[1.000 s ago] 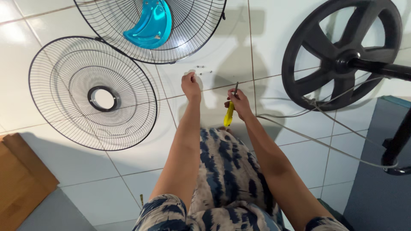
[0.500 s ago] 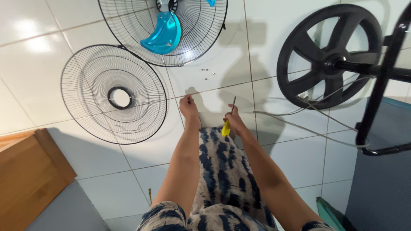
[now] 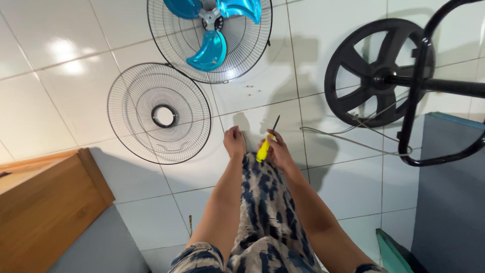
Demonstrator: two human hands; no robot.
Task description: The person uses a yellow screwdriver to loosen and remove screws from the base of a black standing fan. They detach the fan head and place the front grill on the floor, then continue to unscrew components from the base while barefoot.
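On the white tiled floor (image 3: 60,101), just past the person's knees, the right hand (image 3: 279,151) was clenched round a yellow-handled screwdriver (image 3: 264,145), its dark shaft pointing toward 12 o'clock. The left hand (image 3: 234,142) lay beside it at 9 o'clock, fingertips down on the tile — whether it pinched anything I could not tell.

By my judgement the fan was mid-disassembly: the loose round black wire grille (image 3: 159,113) lay flat at 10 o'clock of the hands, apart from the rear wire grille with blue plastic blades (image 3: 211,38) at 12 o'clock. A few small screws (image 3: 252,89) sat on the tile between hands and blades. Any further move would call for a steady tip and care not to scatter those screws.

At 2 o'clock lay the round black spoked fan base (image 3: 376,71) with its black metal pole (image 3: 444,86), a grey cable (image 3: 333,137) trailing from it. A brown wooden board (image 3: 45,207) sat at 8 o'clock, a grey mat (image 3: 449,202) at 4 o'clock.
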